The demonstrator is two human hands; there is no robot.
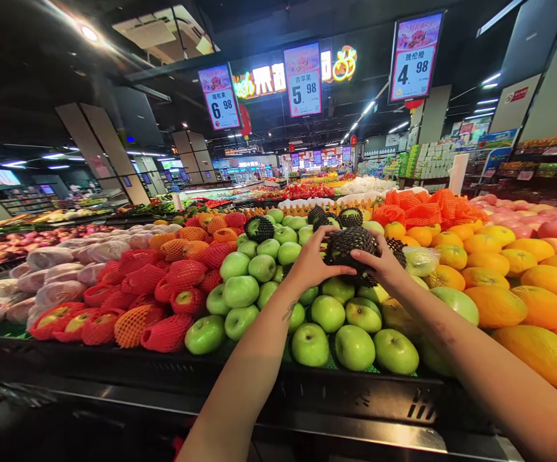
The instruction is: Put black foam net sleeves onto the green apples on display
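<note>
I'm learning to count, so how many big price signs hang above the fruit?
3: the 6.98 sign on the left, the 5.98 sign in the middle and the 4.98 sign on the right. Small distant screens aren't counted.

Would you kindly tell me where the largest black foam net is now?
In the head view, the black foam net is just right of centre, held between the left hand and right hand, above the front green apples.

High left of your left hand, a price screen reads 6.98; directly above, a second screen, 青苹果 5.98; above your right hand, a third screen, 晚伦橙 4.98; beyond, a lit sign shows "果".
</note>
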